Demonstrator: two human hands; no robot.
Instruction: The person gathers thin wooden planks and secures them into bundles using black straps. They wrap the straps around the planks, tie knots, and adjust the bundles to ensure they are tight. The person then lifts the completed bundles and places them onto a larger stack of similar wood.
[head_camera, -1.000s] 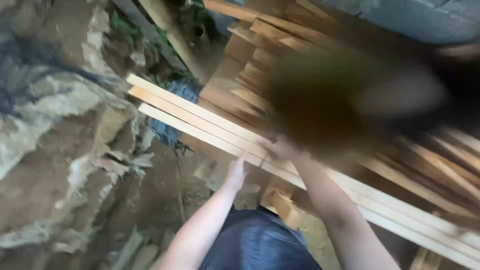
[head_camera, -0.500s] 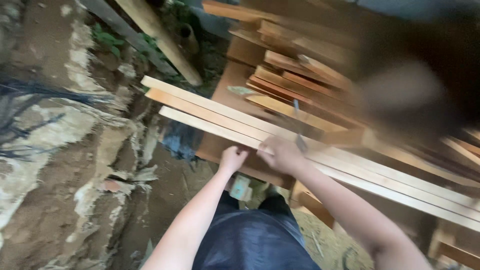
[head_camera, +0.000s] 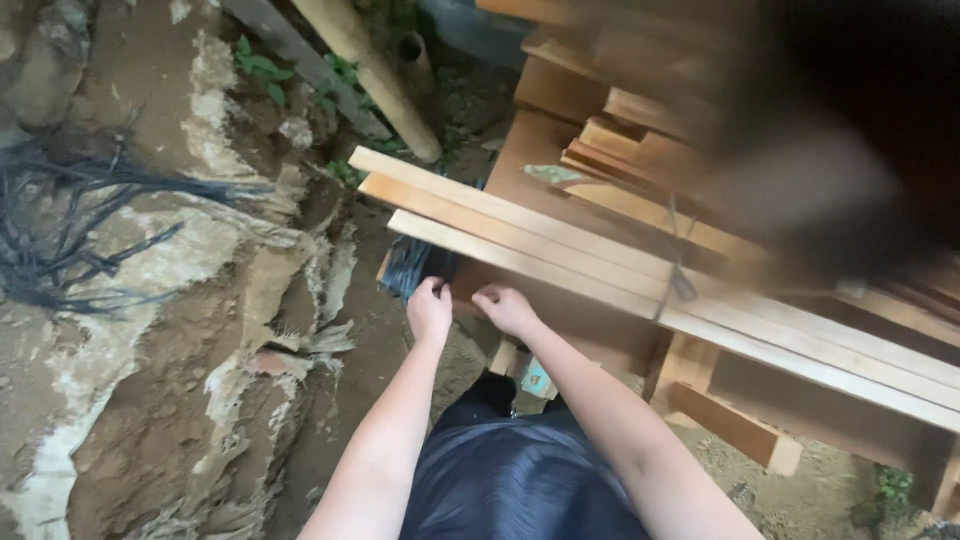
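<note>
**Both hands under near edge of plank stack, nothing lifted**

Left hand (head_camera: 430, 310) sits at centre frame, fingers curled tight, knuckles up, pressed against the underside or near edge of the lowest long plank (head_camera: 560, 275). Can't tell if the fingers actually wrap anything or just push on it. Right hand (head_camera: 505, 308) is just beside it, fingers also curled in and hooked at the same plank edge; grip contents not visible from this angle.

The planks: three long pale boards lying flat, side by side and touching, running from centre frame down to the right edge. A thin dark wire or strap (head_camera: 678, 275) crosses them mid-length, looks like a tie. They rest on a rough timber support (head_camera: 735, 425) at lower right. Behind them, upper centre, a pile of shorter reddish boards (head_camera: 610, 140).

A dark blurred shape (head_camera: 850, 120) fills the upper right, too close to the lens to identify.

Surroundings: bare broken earth and rubble (head_camera: 200, 350) across the left half, a tangle of black wires (head_camera: 60, 240) at far left, a pale pole (head_camera: 375, 75) leaning at top centre, a dark bundle (head_camera: 410, 268) under the plank ends.

Progress, as a judgement: early stage. Boards lie aligned and still tied; hands positioned at the end, no board raised or separated.
</note>
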